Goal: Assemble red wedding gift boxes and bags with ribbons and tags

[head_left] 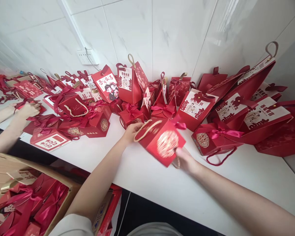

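Between my two hands, tilted above the white table point(147, 180), is a red gift box point(151, 144) with a round gold emblem, a pink-red ribbon bow and gold rope handles. My left hand point(132, 132) grips its left end beside one rope handle point(144, 131); some of those fingers are hidden by the box. At the box's lower right corner, my right hand point(185, 160) pinches the edge, slightly blurred. A small ribboned red box point(131, 115) stands just behind my left hand. Right of my right hand sits another gift box point(211, 139) with a dark red cord handle.
Red gift bags point(196, 108) with white printed fronts crowd along the tiled wall. More ribboned boxes point(95, 123) cluster to the left. A cardboard carton point(61, 178) full of red boxes stands at lower left. Another person's hands point(28, 109) work at the far left.
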A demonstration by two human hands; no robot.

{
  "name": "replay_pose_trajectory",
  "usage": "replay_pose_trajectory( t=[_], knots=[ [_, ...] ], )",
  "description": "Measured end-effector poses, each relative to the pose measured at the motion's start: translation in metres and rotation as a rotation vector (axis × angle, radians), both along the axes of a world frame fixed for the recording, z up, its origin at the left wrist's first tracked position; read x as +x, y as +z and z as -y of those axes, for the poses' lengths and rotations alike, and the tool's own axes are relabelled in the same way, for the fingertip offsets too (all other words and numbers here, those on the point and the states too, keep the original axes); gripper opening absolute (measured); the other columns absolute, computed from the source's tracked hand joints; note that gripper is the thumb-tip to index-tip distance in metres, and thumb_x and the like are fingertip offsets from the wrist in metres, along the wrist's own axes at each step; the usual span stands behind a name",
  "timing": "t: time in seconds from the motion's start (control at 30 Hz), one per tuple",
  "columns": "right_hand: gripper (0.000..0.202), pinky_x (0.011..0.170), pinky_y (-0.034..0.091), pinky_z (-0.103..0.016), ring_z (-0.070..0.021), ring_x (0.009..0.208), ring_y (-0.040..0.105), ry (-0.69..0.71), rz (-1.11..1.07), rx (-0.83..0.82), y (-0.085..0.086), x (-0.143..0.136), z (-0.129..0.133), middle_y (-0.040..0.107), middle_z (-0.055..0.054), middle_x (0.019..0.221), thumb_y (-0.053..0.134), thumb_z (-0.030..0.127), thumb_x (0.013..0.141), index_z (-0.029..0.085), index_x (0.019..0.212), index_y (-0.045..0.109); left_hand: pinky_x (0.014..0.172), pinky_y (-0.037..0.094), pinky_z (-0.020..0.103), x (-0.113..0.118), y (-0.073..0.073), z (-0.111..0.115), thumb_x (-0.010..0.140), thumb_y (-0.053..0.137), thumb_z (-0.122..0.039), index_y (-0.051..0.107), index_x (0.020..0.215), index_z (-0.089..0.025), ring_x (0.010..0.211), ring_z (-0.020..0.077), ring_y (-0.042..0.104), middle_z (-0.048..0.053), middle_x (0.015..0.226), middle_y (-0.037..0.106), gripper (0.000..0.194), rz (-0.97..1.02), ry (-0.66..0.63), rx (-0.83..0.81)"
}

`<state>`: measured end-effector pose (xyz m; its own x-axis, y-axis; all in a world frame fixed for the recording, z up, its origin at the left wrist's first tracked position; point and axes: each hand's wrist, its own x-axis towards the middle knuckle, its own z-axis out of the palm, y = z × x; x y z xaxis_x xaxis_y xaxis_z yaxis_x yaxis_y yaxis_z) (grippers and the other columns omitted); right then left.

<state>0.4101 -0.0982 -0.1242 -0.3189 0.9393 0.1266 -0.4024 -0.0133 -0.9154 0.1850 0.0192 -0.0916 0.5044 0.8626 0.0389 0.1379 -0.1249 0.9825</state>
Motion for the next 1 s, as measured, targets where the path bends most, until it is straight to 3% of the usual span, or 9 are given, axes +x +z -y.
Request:
replay_pose_trajectory(
  t=[0.1, 0.2, 0.37, 0.5, 0.57, 0.67, 0.8, 0.9, 1.0],
  knots=[
    [0.108, 0.117, 0.028, -0.051, -0.0331, 0.143, 0.03, -0.117, 0.354, 0.383, 0.003, 0.009, -0.006, 0.029, -0.012, 0.156, 0.081, 0.039, 0.071, 0.026, 0.154, 0.014, 0.073, 0.048, 0.028, -0.004, 0.005, -0.001, 0.076, 0.069, -0.048, 0.071, 0.093, -0.015, 0.079, 0.0174, 0.063, 0.005, 0.089, 0.069, 0.037, -0.007, 0.037, -0.021],
    [0.105, 0.119, 0.022, -0.05, -0.0291, 0.149, 0.014, -0.063, 0.463, 0.491, 0.001, 0.016, -0.014, 0.011, -0.008, 0.162, 0.076, 0.033, 0.077, 0.03, 0.155, 0.006, 0.074, 0.048, 0.027, -0.008, 0.012, 0.0, 0.085, 0.057, -0.05, 0.071, 0.1, -0.017, 0.083, 0.0174, 0.063, 0.007, 0.096, 0.069, 0.039, -0.016, 0.075, -0.024],
    [0.084, 0.119, 0.022, -0.05, -0.0271, 0.148, 0.019, 0.096, 0.39, 0.382, -0.008, 0.019, -0.02, 0.015, -0.005, 0.162, 0.065, 0.04, 0.088, 0.035, 0.154, 0.014, 0.083, 0.051, 0.031, -0.013, 0.029, 0.009, 0.092, 0.047, -0.045, 0.066, 0.11, -0.017, 0.101, 0.0214, 0.063, 0.011, 0.106, 0.067, 0.038, -0.031, 0.168, 0.114],
    [0.064, 0.117, 0.024, -0.053, -0.0271, 0.145, 0.024, 0.049, 0.33, 0.3, -0.009, 0.022, -0.019, 0.026, -0.005, 0.158, 0.048, 0.048, 0.096, 0.034, 0.152, 0.021, 0.088, 0.049, 0.031, -0.018, 0.057, 0.036, 0.086, 0.056, -0.029, 0.062, 0.106, -0.02, 0.103, 0.0188, 0.061, 0.006, 0.106, 0.065, 0.022, 0.008, 0.509, 0.535],
    [0.059, 0.116, 0.027, -0.052, -0.0266, 0.142, 0.03, 0.01, 0.324, 0.285, -0.01, 0.022, -0.019, 0.033, -0.006, 0.153, 0.048, 0.046, 0.096, 0.034, 0.15, 0.027, 0.089, 0.049, 0.032, -0.018, 0.074, 0.058, 0.087, 0.052, -0.022, 0.062, 0.102, -0.02, 0.101, 0.0183, 0.061, 0.006, 0.106, 0.065, 0.019, 0.02, 0.56, 0.678],
    [0.049, 0.109, 0.038, -0.048, -0.0254, 0.128, 0.045, -0.032, 0.295, 0.259, -0.011, 0.023, -0.019, 0.045, -0.007, 0.141, 0.052, 0.042, 0.095, 0.034, 0.142, 0.039, 0.1, 0.044, 0.04, -0.011, 0.096, 0.088, 0.09, 0.05, -0.031, 0.057, 0.121, -0.023, 0.117, 0.0234, 0.057, 0.009, 0.126, 0.06, 0.033, -0.222, 0.276, 0.685],
    [0.042, 0.097, 0.046, -0.044, -0.0236, 0.11, 0.056, -0.076, 0.246, 0.212, -0.016, 0.025, -0.02, 0.054, -0.008, 0.126, 0.056, 0.039, 0.093, 0.032, 0.133, 0.047, 0.115, 0.023, 0.055, 0.009, 0.101, 0.095, 0.067, 0.072, -0.06, 0.021, 0.151, -0.023, 0.144, 0.0357, 0.025, 0.016, 0.153, 0.034, 0.106, -0.714, -0.127, 0.609],
    [0.039, 0.091, 0.049, -0.04, -0.0216, 0.101, 0.059, -0.126, 0.225, 0.176, -0.021, 0.029, -0.02, 0.058, -0.007, 0.12, 0.058, 0.038, 0.093, 0.031, 0.13, 0.05, 0.115, 0.012, 0.06, 0.02, 0.091, 0.083, 0.063, 0.071, -0.066, 0.01, 0.154, -0.017, 0.143, 0.0379, 0.025, 0.021, 0.149, 0.038, 0.121, -0.902, -0.192, 0.58],
    [0.037, 0.085, 0.05, -0.035, -0.0203, 0.098, 0.06, -0.178, 0.206, 0.129, -0.025, 0.032, -0.021, 0.061, -0.007, 0.114, 0.06, 0.037, 0.091, 0.03, 0.127, 0.053, 0.113, 0.017, 0.058, 0.024, 0.084, 0.075, 0.064, 0.071, -0.063, 0.006, 0.154, -0.014, 0.135, 0.0379, 0.039, 0.022, 0.141, 0.047, 0.122, -0.973, -0.207, 0.528]
  ],
)
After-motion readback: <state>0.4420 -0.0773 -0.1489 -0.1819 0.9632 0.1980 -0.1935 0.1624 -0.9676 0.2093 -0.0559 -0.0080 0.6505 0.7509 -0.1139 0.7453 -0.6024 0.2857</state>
